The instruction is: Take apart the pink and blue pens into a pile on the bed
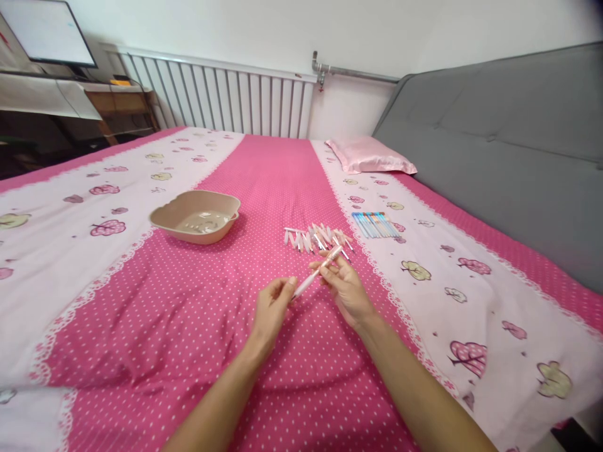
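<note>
Between my two hands is a slim pale pink pen (308,282), slanting up to the right. My left hand (274,306) pinches its lower end, near the dark tip. Around its upper part, the fingers of my right hand (346,285) are closed. Just beyond lies a loose heap of pink and white pen parts (313,237) on the pink dotted bedspread (202,351). To the right of the heap, several blue pens (375,225) lie side by side in a row. A beige plastic basin (195,216) stands at the left; a few small pale pieces show inside.
A pink pillow (370,156) lies at the far right against the grey headboard (499,132). Behind the bed are a white radiator (226,94) and a metal pipe (358,72). A desk (117,100) with a monitor (47,31) stands at the far left.
</note>
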`<control>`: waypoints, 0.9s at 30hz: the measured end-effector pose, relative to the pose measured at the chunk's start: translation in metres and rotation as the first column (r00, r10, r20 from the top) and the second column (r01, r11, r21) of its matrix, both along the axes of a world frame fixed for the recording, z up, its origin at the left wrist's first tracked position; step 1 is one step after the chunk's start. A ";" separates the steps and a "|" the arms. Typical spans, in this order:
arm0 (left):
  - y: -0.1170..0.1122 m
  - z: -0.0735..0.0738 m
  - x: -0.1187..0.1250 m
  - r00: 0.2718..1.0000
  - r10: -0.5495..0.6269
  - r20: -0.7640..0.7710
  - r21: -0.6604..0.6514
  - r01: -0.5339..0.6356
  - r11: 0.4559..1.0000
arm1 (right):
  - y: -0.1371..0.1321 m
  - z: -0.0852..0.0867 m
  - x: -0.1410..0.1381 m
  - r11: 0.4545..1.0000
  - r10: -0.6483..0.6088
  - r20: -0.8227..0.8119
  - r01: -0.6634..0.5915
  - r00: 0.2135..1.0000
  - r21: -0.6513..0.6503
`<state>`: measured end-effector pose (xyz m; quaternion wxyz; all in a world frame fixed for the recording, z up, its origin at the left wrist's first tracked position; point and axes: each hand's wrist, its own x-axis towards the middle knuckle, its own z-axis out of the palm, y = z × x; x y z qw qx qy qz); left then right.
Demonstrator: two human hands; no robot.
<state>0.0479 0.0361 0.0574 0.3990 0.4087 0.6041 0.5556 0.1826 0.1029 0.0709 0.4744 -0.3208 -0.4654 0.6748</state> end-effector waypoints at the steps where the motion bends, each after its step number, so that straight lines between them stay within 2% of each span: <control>1: 0.000 0.001 0.000 0.999 0.005 -0.041 0.035 -0.004 0.999 | 0.000 0.000 0.000 1.000 -0.008 0.008 0.008 1.000 -0.005; 4: -0.001 0.005 0.002 0.985 0.038 -0.167 0.096 -0.022 0.995 | 0.000 -0.001 0.000 1.000 -0.004 0.020 0.004 1.000 -0.008; 6: -0.002 0.007 0.003 0.980 0.054 -0.189 0.108 -0.034 0.994 | 0.000 -0.001 0.000 1.000 0.008 0.018 -0.008 1.000 -0.002; 9: -0.001 0.008 0.003 0.991 0.042 -0.129 0.080 -0.032 0.996 | 0.000 -0.001 -0.001 1.000 0.008 0.014 -0.008 1.000 -0.002; 14: 0.001 0.005 0.002 0.998 -0.059 -0.001 -0.015 0.059 0.998 | 0.000 0.000 -0.001 1.000 -0.006 -0.016 0.006 1.000 -0.013; 17: 0.001 0.002 0.001 0.997 -0.072 0.039 -0.056 0.074 0.996 | 0.000 0.000 -0.001 1.000 0.000 -0.034 0.000 0.999 -0.017; 27: -0.002 0.007 0.003 0.986 0.064 -0.157 0.131 -0.043 0.990 | 0.000 -0.002 -0.002 0.999 -0.001 -0.022 0.000 1.000 -0.042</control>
